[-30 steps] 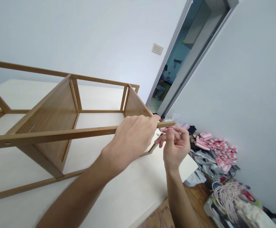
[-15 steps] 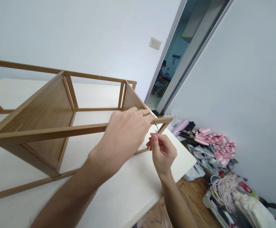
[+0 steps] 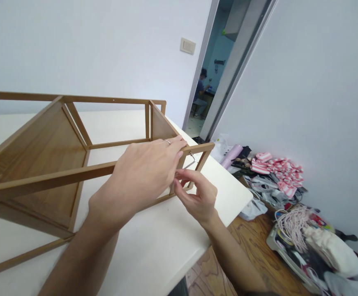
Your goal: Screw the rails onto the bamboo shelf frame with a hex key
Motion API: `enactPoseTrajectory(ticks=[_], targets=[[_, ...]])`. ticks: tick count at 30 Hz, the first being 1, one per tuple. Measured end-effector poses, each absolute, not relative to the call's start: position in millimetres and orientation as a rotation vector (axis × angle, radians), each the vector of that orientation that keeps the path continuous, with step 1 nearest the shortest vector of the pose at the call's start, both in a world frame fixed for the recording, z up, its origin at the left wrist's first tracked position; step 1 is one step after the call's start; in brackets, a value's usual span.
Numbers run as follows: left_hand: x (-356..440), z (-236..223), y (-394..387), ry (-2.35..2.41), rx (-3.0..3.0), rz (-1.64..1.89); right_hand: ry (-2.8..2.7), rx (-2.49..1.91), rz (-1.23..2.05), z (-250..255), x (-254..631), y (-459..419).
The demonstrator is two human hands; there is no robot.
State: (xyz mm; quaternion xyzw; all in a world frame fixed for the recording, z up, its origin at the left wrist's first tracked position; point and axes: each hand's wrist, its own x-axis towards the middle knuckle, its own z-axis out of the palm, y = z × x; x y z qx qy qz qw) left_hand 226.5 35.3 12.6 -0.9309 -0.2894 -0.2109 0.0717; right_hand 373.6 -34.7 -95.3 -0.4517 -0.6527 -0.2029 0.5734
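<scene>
A wooden shelf frame [image 3: 58,152] lies on its side on a white table [image 3: 154,246]. My left hand [image 3: 142,172] is closed over the frame's near top rail, close to its right end. My right hand [image 3: 197,195] sits just below that rail end, palm up, fingers curled around a thin metal hex key [image 3: 191,158] whose bent tip reaches the rail's underside. A ring shows on my left hand.
The table's right corner ends near my right hand, with wooden floor [image 3: 228,263] below. Clothes [image 3: 274,176], a box with pink cords [image 3: 292,230] and bags are heaped along the right wall. A person [image 3: 199,92] sits beyond the open doorway.
My right hand dropped from beside the rail end to under it and turned palm up, swinging the hex key round. My left hand slid slightly left along the rail. The view shifted left.
</scene>
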Motion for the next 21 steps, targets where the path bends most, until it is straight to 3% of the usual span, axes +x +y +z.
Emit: enactPoseTrajectory(ticks=[13, 21], targets=[[224, 20, 31, -0.927, -2.906, -0.575, -1.608, -0.961, -1.092, -61, 389, -22], [216, 23, 37, -0.938, -3.109, -0.636, -1.563, -0.959, -1.113, -56, 392, -20]])
